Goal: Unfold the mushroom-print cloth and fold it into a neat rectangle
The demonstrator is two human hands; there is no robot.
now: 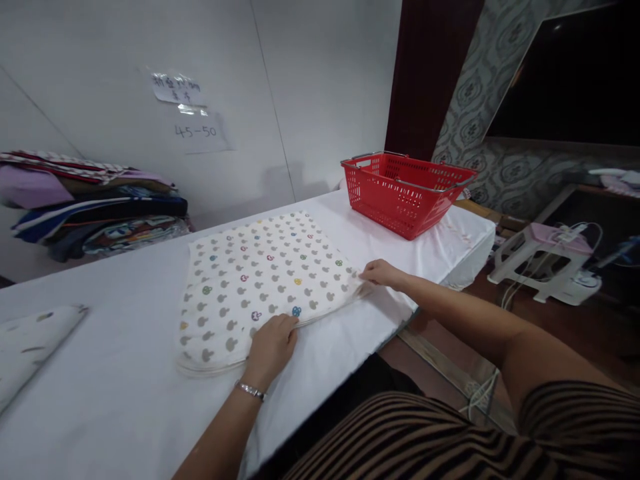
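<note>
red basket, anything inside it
The red basket on the white table shows only bare mesh walls; its floor is hidden behind the near wall.

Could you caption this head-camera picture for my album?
Both hands, left and right, press a folded white mushroom-print cloth beside a red plastic basket.

A white-covered bench (125,400) fills the lower left of the frame — on it lie a spotted folded cloth (265,280) at centre, a red basket (405,190) upper right, stacked fabrics (90,200) upper left — and another patterned piece (30,340) at the left edge.
</note>
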